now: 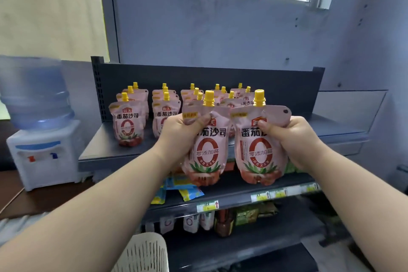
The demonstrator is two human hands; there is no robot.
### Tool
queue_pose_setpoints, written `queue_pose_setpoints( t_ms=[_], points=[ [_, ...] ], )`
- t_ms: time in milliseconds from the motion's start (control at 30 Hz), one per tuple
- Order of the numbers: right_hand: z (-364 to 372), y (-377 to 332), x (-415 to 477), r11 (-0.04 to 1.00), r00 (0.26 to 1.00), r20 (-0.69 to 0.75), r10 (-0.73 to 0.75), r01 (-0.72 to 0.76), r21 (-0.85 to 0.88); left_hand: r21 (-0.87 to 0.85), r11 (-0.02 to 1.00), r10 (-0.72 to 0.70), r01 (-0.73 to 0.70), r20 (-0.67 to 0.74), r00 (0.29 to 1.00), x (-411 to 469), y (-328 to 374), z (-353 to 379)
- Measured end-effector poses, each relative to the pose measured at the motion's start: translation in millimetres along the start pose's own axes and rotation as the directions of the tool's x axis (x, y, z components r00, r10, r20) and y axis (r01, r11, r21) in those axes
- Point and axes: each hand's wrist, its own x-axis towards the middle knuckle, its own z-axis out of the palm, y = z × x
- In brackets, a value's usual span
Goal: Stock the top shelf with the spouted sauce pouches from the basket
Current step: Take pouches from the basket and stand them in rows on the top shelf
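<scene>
This is the carry-to-shelf step, with one pouch in each grip, lifted in front of the top shelf (99, 150) at mid-frame. The left grip (181, 130) is curled tight round the upper corner of the left pouch (207, 154), and its fingers crumple the film just under the spout. The right grip (291, 137) clamps the right pouch (258, 152) the same way, beside its hang-hole corner. Both pouches hang upright, side by side, and neither is on the shelf yet. The basket (143, 252) shows at the bottom edge, its contents hidden.

Rows of stocked pouches (128, 121) already stand on the shelf at left and centre, and the bare metal lies along the front and towards the right. The next move probably calls for reaching forward and seating each pouch squarely on its base, since soft bodies like these could topple.

The pouches are glossy pink film that wrinkles under the fingers, topped by rigid, ribbed yellow caps (208, 98). The shelf is dark grey metal with a perforated upright, and the basket is white slotted plastic.
</scene>
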Motion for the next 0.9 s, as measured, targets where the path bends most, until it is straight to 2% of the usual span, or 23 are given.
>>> queue_pose_setpoints(
  t_ms=[133, 300, 567, 667, 767, 900],
  points=[
    [-56, 8, -7, 0.999, 1.000, -0.006, 0.018, -0.019, -0.027, -0.042, 0.998, -0.041, 0.041, 0.019, 0.999, 5, -18, 55],
    [-110, 20, -12, 0.998, 0.998, -0.058, 0.039, -0.042, -0.047, 0.000, 0.999, -0.036, 0.036, 0.039, 0.999, 17, -30, 108],
    [-158, 40, 10, 0.999, 0.986, -0.162, 0.048, -0.050, -0.009, 0.049, 0.999, -0.017, 0.013, 0.073, 0.997, 49, -39, 157],
    [-166, 53, 30, 0.998, 0.984, -0.167, 0.060, -0.060, 0.004, 0.216, 0.972, 0.075, -0.094, 0.095, 0.993, 68, -46, 166],
    [-170, 69, 56, 0.997, 0.986, -0.150, 0.071, -0.068, 0.025, 0.465, 0.859, 0.153, -0.214, 0.165, 0.974, 94, -57, 171],
    [-174, 87, 104, 0.997, 0.986, -0.145, 0.078, -0.075, 0.028, 0.538, 0.801, 0.161, -0.263, 0.231, 0.960, 140, -67, 175]
  ],
)
